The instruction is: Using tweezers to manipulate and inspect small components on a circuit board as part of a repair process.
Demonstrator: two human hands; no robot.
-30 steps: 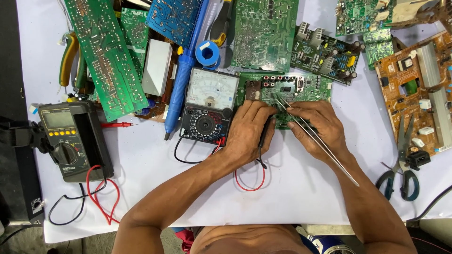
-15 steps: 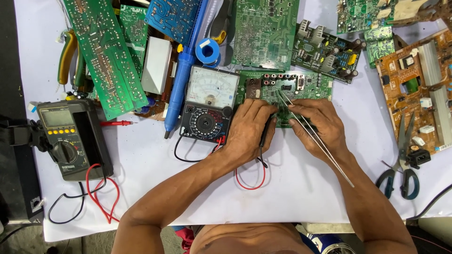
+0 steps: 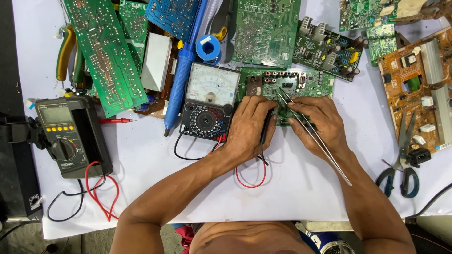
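Fingers of right hand [image 3: 318, 120] pinch tweezers [image 3: 310, 129]; left hand [image 3: 247, 127] grips black probe [image 3: 266, 129] at green board [image 3: 301, 87] edge.

On the desk we count two meters, one analog meter [image 3: 209, 101] at 12 o'clock and one digital meter [image 3: 63, 136] at 9; one pair of tweezers [image 3: 313, 134]; one pair of scissors [image 3: 405, 160] at 3; one blue desoldering pump [image 3: 181, 70].

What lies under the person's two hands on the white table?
Under the left hand and right hand lies a green circuit board. Its connectors and upper part show; the lower edge is covered by both hands. The right hand holds metal tweezers.
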